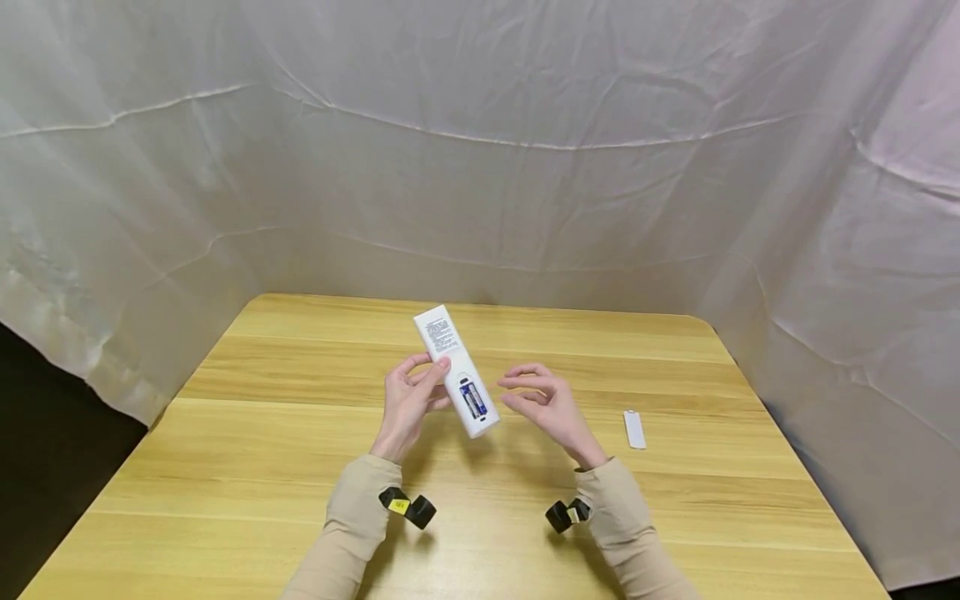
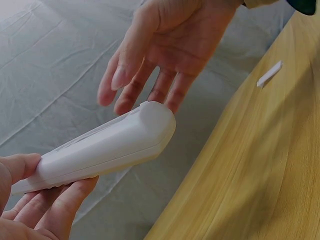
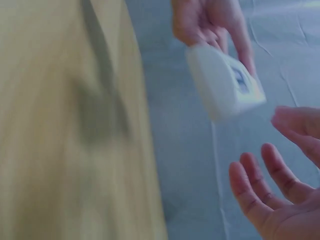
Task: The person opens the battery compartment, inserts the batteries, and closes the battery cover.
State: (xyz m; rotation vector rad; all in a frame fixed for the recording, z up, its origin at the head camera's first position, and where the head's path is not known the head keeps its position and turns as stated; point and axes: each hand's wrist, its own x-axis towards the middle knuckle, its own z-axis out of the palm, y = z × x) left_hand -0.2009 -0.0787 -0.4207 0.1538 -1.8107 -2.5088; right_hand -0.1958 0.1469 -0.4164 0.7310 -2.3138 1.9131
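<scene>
A white remote control (image 1: 456, 360) is held above the table in my left hand (image 1: 408, 404), thumb on its back and fingers beneath. Its back faces up, with printed text at the far end. Two blue batteries (image 1: 474, 399) lie side by side in the uncovered compartment near the close end. My right hand (image 1: 546, 404) hovers just right of the remote, fingers apart and holding nothing. In the right wrist view, a gap shows between the right hand's fingers and the remote (image 3: 215, 85). The white battery cover (image 1: 634, 429) lies on the table, right of my right hand.
The wooden table (image 1: 300, 500) spreads under both hands. Pale grey fabric (image 1: 480, 192) hangs behind it and along both sides. Each wrist carries a small black camera, such as the one at the left wrist (image 1: 408, 505).
</scene>
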